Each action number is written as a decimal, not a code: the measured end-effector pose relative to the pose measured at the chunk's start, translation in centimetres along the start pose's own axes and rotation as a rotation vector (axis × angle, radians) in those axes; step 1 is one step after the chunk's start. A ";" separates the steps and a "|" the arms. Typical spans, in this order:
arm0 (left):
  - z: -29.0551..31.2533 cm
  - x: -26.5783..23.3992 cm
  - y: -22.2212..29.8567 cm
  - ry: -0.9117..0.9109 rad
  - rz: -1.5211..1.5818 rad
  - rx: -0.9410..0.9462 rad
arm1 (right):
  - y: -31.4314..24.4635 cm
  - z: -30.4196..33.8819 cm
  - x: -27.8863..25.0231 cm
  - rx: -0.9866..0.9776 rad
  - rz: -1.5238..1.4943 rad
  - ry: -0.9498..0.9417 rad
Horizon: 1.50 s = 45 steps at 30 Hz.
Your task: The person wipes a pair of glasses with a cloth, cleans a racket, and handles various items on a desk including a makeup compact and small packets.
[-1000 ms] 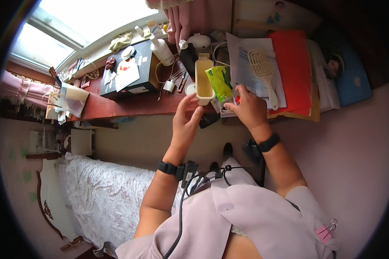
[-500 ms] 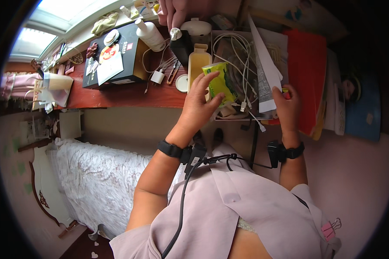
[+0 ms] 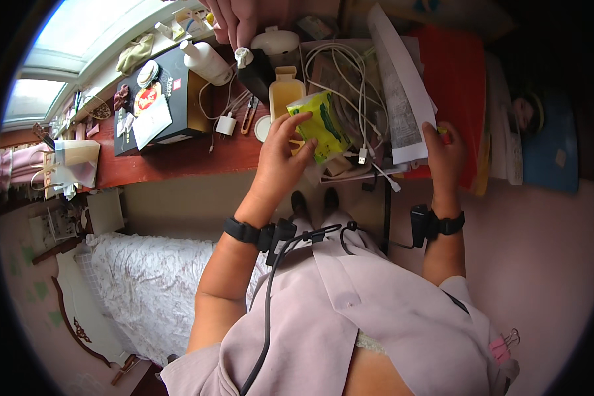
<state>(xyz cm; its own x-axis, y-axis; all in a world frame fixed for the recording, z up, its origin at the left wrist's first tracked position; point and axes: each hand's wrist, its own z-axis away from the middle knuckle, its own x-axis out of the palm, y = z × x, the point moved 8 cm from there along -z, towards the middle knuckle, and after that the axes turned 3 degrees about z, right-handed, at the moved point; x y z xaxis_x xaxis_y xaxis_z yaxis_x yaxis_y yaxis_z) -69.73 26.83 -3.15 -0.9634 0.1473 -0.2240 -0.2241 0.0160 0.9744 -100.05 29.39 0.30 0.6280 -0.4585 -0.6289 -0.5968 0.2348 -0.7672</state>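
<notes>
My left hand (image 3: 281, 150) is at the left edge of a yellow-green plastic packet (image 3: 327, 129); thumb and forefinger are spread over its near face, with the packet's surface showing between them. The packet leans over the front left of a shallow box (image 3: 409, 49) filled with white cables (image 3: 362, 92). At the box's right side, my right hand (image 3: 446, 155) is closed on white paper sheets (image 3: 402, 86), pinched at their lower right edge by the thumb. Something small, red and yellow (image 3: 444, 136) shows among its fingers, too covered to identify.
Left of the packet stand a yellow bottle (image 3: 286, 91), a black pump bottle (image 3: 254, 76) and a white bottle (image 3: 208, 65). A charger (image 3: 226, 125) and utility knife (image 3: 249, 115) lie by a black box (image 3: 185, 112). Red folders (image 3: 459, 99) flank the papers. A bed (image 3: 152, 284) stands behind left.
The whole view has shifted, moving the table things left. My left hand has drawn slightly left across the packet, which shows more of its face. The right hand still grips the sheets.
</notes>
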 end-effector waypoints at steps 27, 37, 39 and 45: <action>3.3 -9.9 1.7 0.236 0.034 0.095 | -0.6 -0.9 1.6 -0.012 -0.098 -0.115; 0.3 -17.5 -2.2 -0.039 0.313 -0.008 | -8.9 5.5 2.7 0.089 -0.235 0.341; 0.5 -20.5 -2.4 -0.076 0.367 -0.026 | -12.9 7.2 8.4 0.103 -0.448 0.040; 0.8 -25.2 -0.8 -0.247 0.834 -0.061 | -31.0 15.4 25.7 -0.162 -0.904 -0.540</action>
<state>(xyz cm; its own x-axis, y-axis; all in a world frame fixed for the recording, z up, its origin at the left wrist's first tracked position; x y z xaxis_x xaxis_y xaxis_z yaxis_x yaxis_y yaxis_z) -45.11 23.92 1.69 -0.7587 0.2980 0.5792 0.5258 -0.2448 0.8146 -57.71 23.55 6.04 0.9857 0.0444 0.1625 0.1671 -0.1374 -0.9763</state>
